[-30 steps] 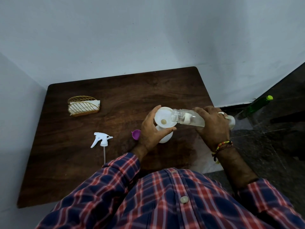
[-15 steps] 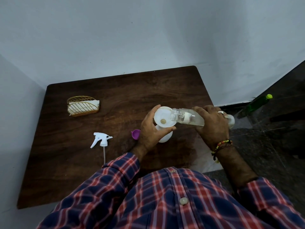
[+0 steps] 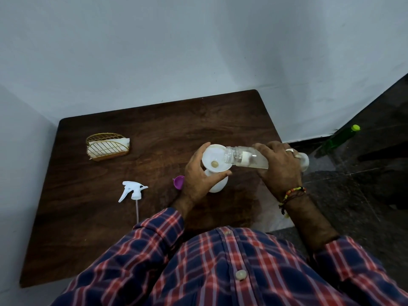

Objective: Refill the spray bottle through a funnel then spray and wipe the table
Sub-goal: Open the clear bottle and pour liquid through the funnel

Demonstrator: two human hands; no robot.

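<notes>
A white funnel (image 3: 213, 157) sits in the neck of a white spray bottle (image 3: 217, 184) standing on the dark wooden table (image 3: 154, 129). My left hand (image 3: 198, 175) holds the funnel and bottle neck, thumb and fingers curled round them. My right hand (image 3: 280, 166) grips a clear plastic bottle (image 3: 242, 159) tipped on its side, its open mouth over the funnel's rim. The white trigger spray head (image 3: 132, 191) with its thin tube lies on the table to the left. A purple cap (image 3: 178, 182) lies just left of my left hand.
A gold wire holder with white napkins (image 3: 108, 146) stands at the table's back left. A green bottle (image 3: 340, 138) lies on the dark floor to the right. White walls close in behind and on the left. A pale wet-looking patch shows near the table's right front corner.
</notes>
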